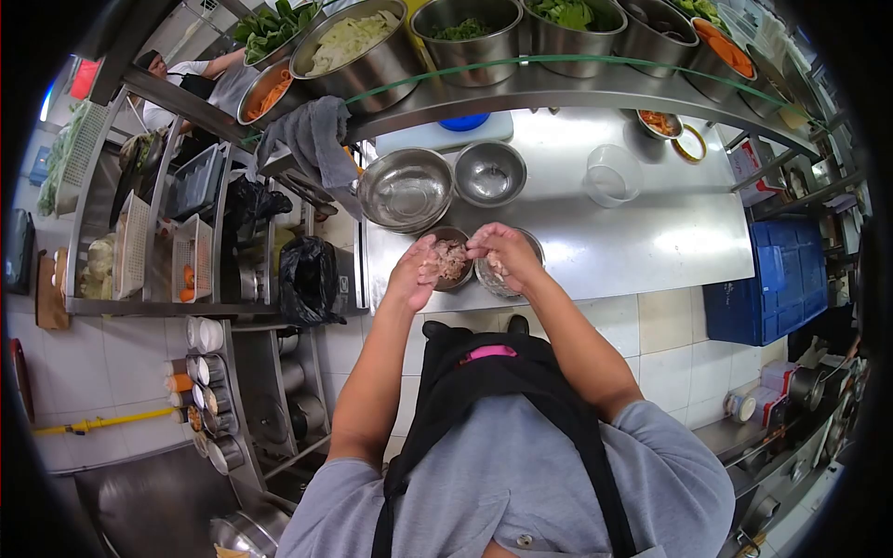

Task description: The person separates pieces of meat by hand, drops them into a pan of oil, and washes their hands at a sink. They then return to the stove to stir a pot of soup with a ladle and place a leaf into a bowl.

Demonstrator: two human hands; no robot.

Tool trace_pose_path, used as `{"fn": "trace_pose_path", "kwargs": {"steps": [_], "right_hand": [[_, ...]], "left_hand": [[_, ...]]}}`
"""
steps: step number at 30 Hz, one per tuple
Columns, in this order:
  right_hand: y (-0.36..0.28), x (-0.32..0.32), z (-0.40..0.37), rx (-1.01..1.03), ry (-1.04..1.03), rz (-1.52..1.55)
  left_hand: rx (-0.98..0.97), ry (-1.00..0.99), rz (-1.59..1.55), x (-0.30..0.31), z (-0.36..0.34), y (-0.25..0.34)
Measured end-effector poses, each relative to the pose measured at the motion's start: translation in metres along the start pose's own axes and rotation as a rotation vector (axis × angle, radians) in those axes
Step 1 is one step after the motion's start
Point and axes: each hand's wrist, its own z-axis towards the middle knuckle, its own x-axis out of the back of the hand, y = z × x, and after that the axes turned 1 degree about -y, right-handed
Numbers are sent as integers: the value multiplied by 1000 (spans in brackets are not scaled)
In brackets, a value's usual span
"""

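Note:
Shredded brownish-pink meat (453,259) fills a small metal bowl (455,285) near the front edge of the steel counter. At the bowl's left rim is my left hand (415,272), its fingers curled inward. My right hand (508,251) is over the gap between this bowl and a second metal bowl (502,286) to its right, thumb and fingers drawn together. Pale bits show below the right fingers. What either hand grips is too small to make out. My right hand partly covers the second bowl, so its contents are largely hidden.
Stacked metal bowls (406,191) and another bowl (490,174) stand behind my hands. A clear plastic tub (613,176) is on the counter (679,223) to the right. Overhead, a shelf (558,84) carries vegetable containers. Blue crates (767,279) stand at right; a co-worker (177,79) is far left.

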Motion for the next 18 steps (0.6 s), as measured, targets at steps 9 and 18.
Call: {"fn": "trace_pose_path", "kwargs": {"steps": [9, 18], "right_hand": [[-15, 39, 3, -178, 251, 479], [-10, 34, 2, -234, 115, 589]], "left_hand": [[-73, 24, 876, 45, 21, 11], [-393, 122, 1977, 4, 20, -1]]}}
